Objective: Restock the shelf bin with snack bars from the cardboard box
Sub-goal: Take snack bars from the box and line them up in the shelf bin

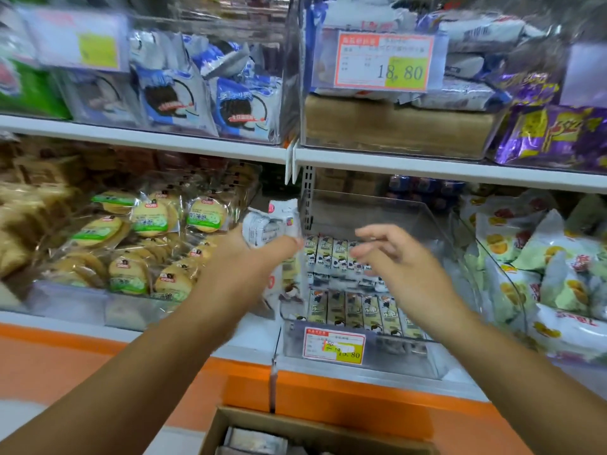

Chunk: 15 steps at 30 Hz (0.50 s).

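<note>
My left hand (254,249) grips a bunch of white-wrapped snack bars (271,224), raised just left of the clear shelf bin (377,369). The bin sits on the lower shelf and holds rows of green-and-black snack bars (354,310) lying side by side. My right hand (391,254) hovers over the bin's back rows with fingers loosely spread and nothing in it. The open cardboard box (295,428) stands below at the bottom edge, with wrapped packs visible inside.
Left of the bin lies a bin of round biscuits (144,244) in clear packs. At right are green-white snack bags (542,274). The upper shelf (427,165) carries bins of cookie packs and an 18.80 price tag (382,62). An orange ledge (328,389) runs below.
</note>
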Available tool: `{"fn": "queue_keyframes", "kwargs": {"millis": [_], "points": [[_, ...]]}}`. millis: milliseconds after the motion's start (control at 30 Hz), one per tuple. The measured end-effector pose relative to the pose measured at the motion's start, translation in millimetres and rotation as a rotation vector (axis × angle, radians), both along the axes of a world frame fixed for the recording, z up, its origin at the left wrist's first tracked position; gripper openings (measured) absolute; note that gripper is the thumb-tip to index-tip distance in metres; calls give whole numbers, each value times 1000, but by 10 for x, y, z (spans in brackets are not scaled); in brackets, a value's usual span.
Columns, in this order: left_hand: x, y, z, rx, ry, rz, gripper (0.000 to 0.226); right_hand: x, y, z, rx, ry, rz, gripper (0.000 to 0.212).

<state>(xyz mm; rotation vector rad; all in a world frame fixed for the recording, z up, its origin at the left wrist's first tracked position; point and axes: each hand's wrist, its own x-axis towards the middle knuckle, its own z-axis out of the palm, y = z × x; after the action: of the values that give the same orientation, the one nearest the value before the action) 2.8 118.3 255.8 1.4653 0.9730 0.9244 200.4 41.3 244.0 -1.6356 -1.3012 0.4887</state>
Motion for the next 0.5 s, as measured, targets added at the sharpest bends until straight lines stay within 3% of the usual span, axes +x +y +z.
{"fn": "queue_keyframes", "kwargs": {"millis": [67,133,233,500], "points": [[62,-84,-9,-197,-119,-103,49,-242,-253,-7,-46,119,163,18],[110,-178,-25,-248,-175,-182,45,-401,-397,-78,-77,163,243,28],[150,-256,-64,-255,-183,-224,46,-433,-468,-119,-18,180,198,35],[97,-207,-21,-195,-294,-185,23,-316,-623,-50,-21,259,176,27]]}}
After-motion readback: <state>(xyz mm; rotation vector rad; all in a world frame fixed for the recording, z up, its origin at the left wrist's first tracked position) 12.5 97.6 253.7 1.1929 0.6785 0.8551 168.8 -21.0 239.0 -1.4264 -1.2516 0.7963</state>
